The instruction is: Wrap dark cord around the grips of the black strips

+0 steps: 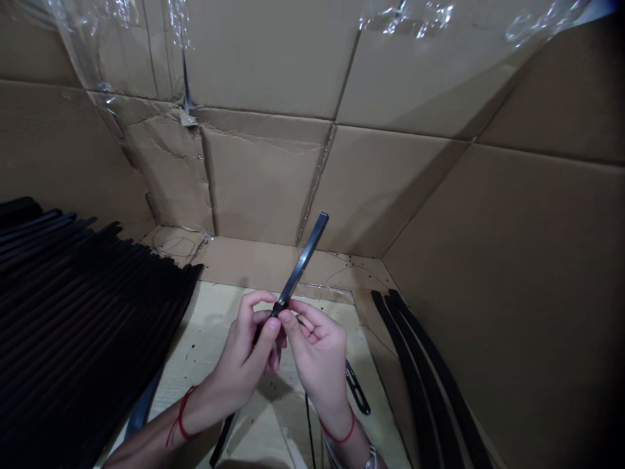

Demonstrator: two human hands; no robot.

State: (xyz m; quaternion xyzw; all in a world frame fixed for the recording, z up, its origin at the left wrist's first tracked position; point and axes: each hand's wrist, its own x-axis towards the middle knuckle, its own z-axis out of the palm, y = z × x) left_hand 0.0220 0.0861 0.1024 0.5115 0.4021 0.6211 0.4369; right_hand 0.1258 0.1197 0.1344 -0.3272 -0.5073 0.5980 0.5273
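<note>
A narrow, glossy black strap [303, 256] slants up and to the right out of my two hands. My left hand [244, 355] pinches it between thumb and fingers near a thicker dark section. Right beside it, my right hand [319, 352] grips the same spot, its thumb tip close to the left thumb. Part of the strap is hidden behind the fingers, and a black length [223, 440] shows below the left wrist. A thin black cord [309, 426] hangs beneath the right hand. Behind the right wrist, a black slotted piece [359, 391] lies on the pale board.
Many black strips [88, 312] are laid side by side on the left. Several more strips [422, 371] lie on the right. Cardboard walls [263, 176] with clear tape surround the pale work board [195, 339], which has small dark specks on it.
</note>
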